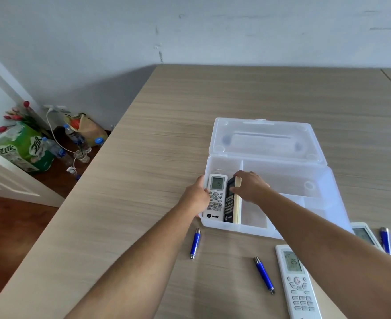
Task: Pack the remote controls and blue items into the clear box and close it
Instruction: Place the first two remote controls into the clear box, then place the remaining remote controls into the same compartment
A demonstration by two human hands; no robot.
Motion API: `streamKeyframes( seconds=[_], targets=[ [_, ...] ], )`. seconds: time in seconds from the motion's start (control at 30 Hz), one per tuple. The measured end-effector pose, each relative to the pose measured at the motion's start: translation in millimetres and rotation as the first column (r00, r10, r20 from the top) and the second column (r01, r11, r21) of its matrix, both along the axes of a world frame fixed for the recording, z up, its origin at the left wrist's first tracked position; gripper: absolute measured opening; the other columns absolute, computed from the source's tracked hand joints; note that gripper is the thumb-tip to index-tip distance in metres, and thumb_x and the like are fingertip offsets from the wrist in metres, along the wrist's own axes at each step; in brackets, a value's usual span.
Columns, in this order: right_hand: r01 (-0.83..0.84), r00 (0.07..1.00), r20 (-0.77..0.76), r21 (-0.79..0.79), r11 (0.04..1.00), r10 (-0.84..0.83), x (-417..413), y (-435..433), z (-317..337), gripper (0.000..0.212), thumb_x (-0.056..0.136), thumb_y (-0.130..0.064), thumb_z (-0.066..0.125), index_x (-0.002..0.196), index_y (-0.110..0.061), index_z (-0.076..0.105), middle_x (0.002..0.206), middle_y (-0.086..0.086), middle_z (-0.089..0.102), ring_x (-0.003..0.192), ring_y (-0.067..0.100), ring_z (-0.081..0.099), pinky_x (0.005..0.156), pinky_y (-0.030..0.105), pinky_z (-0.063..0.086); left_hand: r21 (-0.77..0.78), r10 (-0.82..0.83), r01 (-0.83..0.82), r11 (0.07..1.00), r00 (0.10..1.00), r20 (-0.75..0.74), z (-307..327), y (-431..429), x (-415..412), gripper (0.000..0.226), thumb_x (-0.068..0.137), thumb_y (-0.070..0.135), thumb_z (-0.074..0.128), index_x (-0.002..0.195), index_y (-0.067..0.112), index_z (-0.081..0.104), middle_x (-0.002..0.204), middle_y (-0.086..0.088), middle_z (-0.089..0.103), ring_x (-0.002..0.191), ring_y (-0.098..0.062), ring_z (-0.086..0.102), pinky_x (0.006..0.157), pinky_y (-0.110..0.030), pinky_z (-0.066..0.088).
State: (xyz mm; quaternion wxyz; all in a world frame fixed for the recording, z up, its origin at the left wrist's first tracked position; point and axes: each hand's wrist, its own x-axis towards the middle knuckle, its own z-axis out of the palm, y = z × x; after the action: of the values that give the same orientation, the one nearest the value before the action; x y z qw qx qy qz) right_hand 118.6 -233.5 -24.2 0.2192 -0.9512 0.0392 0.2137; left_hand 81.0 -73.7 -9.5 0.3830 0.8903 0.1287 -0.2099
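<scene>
The clear box (323,180) lies open on the wooden table, its lid (266,139) folded back. In its left compartment a white remote (215,199) lies face up, and my left hand (198,194) grips its left edge. Beside it a black remote (231,201) stands on its side, with my right hand (251,186) holding its top end. On the table in front of the box lie two blue pens (195,243) (264,275) and another white remote (297,282). A third white remote (365,236) and a blue item (385,241) sit at the right, partly behind my right arm.
The table's left edge drops to a wooden floor, where a green package (24,148), water bottles (74,137), a paper bag (88,126) and red flowers (17,113) stand by the wall. The wall runs along the table's far edge.
</scene>
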Motion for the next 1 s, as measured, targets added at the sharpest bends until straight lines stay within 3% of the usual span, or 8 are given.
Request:
streamKeyframes(
  seconds=[0.13, 0.27, 0.33, 0.43, 0.6, 0.7, 0.83, 1.0],
  targets=[
    [-0.038, 0.995, 0.088, -0.05, 0.998, 0.043, -10.1, -7.5, 2.8, 0.059, 0.089, -0.048, 0.051, 0.143, -0.033, 0.032, 0.144, 0.009, 0.041, 0.133, 0.034, 0.038, 0.106, 0.049, 0.034, 0.226, -0.093, 0.081, 0.971, 0.995, 0.041, 0.5, -0.6, -6.4, 0.054, 0.1, 0.036, 0.038, 0.149, 0.02, 0.024, 0.14, -0.012, 0.05, 0.119, -0.032, 0.056, 0.095, -0.041, 0.05],
    [0.045, 0.964, 0.253, 0.143, 0.989, -0.081, -17.3, -28.1, 21.7, 0.044, 0.094, -0.039, 0.045, 0.134, -0.022, 0.047, 0.138, 0.01, 0.048, 0.126, 0.031, 0.045, 0.1, 0.042, 0.042, 0.485, -0.254, 0.095, 0.869, 0.928, 0.274, 23.3, -16.6, -15.5, 0.051, 0.098, 0.037, 0.043, 0.143, 0.015, 0.034, 0.138, -0.009, 0.047, 0.124, -0.029, 0.046, 0.095, -0.041, 0.043],
    [0.096, 0.936, 0.313, 0.222, 0.97, -0.164, -24.9, -44.4, 34.4, 0.034, 0.094, -0.034, 0.047, 0.123, -0.019, 0.057, 0.128, 0.008, 0.056, 0.116, 0.026, 0.053, 0.093, 0.036, 0.045, 0.454, -0.326, 0.109, 0.884, 0.84, 0.433, 39.2, -36.3, -21.9, 0.04, 0.097, 0.032, 0.045, 0.132, 0.015, 0.046, 0.129, -0.006, 0.055, 0.118, -0.027, 0.05, 0.092, -0.038, 0.045],
    [0.163, 0.886, 0.392, 0.239, 0.957, -0.248, -48.4, -73.5, 47.4, 0.026, 0.092, -0.028, 0.048, 0.11, -0.016, 0.063, 0.112, 0.003, 0.062, 0.099, 0.021, 0.058, 0.079, 0.031, 0.045, 0.341, -0.478, 0.342, 0.875, 0.719, 0.505, 59.1, -74.0, -38.9, 0.021, 0.094, 0.02, 0.049, 0.107, 0.011, 0.061, 0.103, -0.007, 0.067, 0.098, -0.028, 0.061, 0.079, -0.034, 0.048],
    [0.362, 0.781, 0.483, 0.167, 0.917, -0.396, -112.4, -138.1, 50.4, 0.015, 0.088, -0.021, 0.048, 0.093, -0.011, 0.058, 0.09, 0.001, 0.058, 0.077, 0.023, 0.05, 0.065, 0.03, 0.036, 0.417, -0.827, 0.714, 0.563, 0.475, 0.302, 47.8, -129.4, -81.4, 0.02, 0.087, 0.016, 0.054, 0.102, 0.013, 0.066, 0.106, -0.005, 0.068, 0.098, -0.027, 0.063, 0.08, -0.031, 0.05],
    [0.48, 0.765, 0.431, 0.116, 0.87, -0.479, -151.2, -173.3, 42.7, 0.011, 0.083, -0.018, 0.047, 0.082, -0.011, 0.056, 0.084, 0.007, 0.062, 0.073, 0.028, 0.05, 0.058, 0.03, 0.035, 0.521, -0.966, 0.815, 0.252, 0.241, 0.092, 20.6, -148.4, -103.1, 0.031, 0.083, 0.024, 0.062, 0.114, 0.016, 0.063, 0.117, -0.003, 0.06, 0.111, -0.022, 0.057, 0.088, -0.033, 0.047],
    [0.514, 0.844, 0.22, -0.074, 0.855, -0.489, -181.8, -205.6, 18.3, 0.019, 0.083, -0.02, 0.048, 0.093, -0.008, 0.059, 0.1, 0.013, 0.064, 0.085, 0.033, 0.056, 0.064, 0.03, 0.041, 0.672, -0.993, 0.733, -0.108, -0.051, -0.104, -2.8, -163.1, -116.3, 0.053, 0.078, 0.03, 0.068, 0.128, 0.023, 0.054, 0.128, 0.0, 0.053, 0.122, -0.02, 0.047, 0.096, -0.035, 0.039],
    [0.536, 0.844, 0.126, -0.187, 0.824, -0.521, -197.9, -216.4, -4.4, 0.027, 0.084, -0.02, 0.052, 0.104, -0.003, 0.059, 0.1, 0.014, 0.062, 0.078, 0.03, 0.053, 0.064, 0.029, 0.042, 0.724, -0.96, 0.63, -0.28, -0.183, -0.211, -18.9, -171.1, -123.2, 0.045, 0.08, 0.021, 0.066, 0.124, 0.027, 0.056, 0.124, 0.003, 0.059, 0.118, -0.022, 0.05, 0.093, -0.037, 0.038]
  ],
)
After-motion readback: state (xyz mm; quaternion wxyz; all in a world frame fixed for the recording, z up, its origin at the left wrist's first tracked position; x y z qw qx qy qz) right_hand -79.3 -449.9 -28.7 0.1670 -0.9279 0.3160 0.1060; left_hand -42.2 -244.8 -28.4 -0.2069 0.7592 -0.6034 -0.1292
